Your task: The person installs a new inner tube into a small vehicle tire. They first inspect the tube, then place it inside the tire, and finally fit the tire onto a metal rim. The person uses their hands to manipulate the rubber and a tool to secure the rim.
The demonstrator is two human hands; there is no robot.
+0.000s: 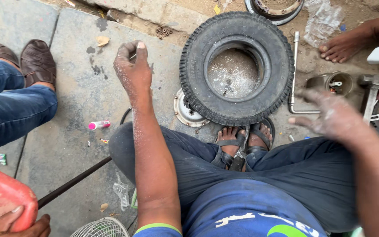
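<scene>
Head view: your left hand is raised over the stone floor, fingers curled into a loose fist that seems to hold nothing, though the palm is turned away. Your right hand is blurred, fingers spread wide and empty, dusted with white powder. Between them lies the small black tyre, flat on the ground just ahead of your sandalled feet, nearer your right hand than your left. A round metal plate shows from under the tyre's near-left edge. An L-shaped wrench, a metal cup and a hammer crowd the tyre's right side. Left of the tyre the floor lies open as far as a pink-capped tube and another person's jeans.
</scene>
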